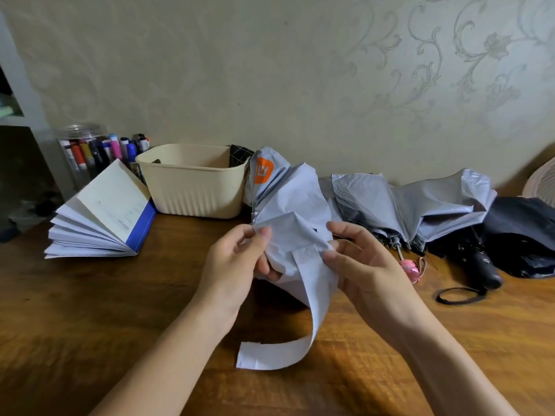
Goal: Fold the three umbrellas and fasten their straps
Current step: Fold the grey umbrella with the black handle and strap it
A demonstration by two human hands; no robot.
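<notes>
Nearest, the strap (285, 352) hung unfastened, its loose end curling onto the wooden table (90, 310). Above it the left hand (237, 259) pinched a fold of the pale blue umbrella (288, 199), while the right hand (363, 265) gripped the cloth beside the strap's root. Behind, to the right, lay a silver umbrella (420, 202) and a black umbrella (522, 235), canopies loose. To the left stood an open book (102, 214), a beige basket (192, 184) and a jar of markers (87, 151).

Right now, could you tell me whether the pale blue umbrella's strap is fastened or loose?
Loose: the strap hangs free from the pale blue umbrella, its end attached to nothing.
</notes>
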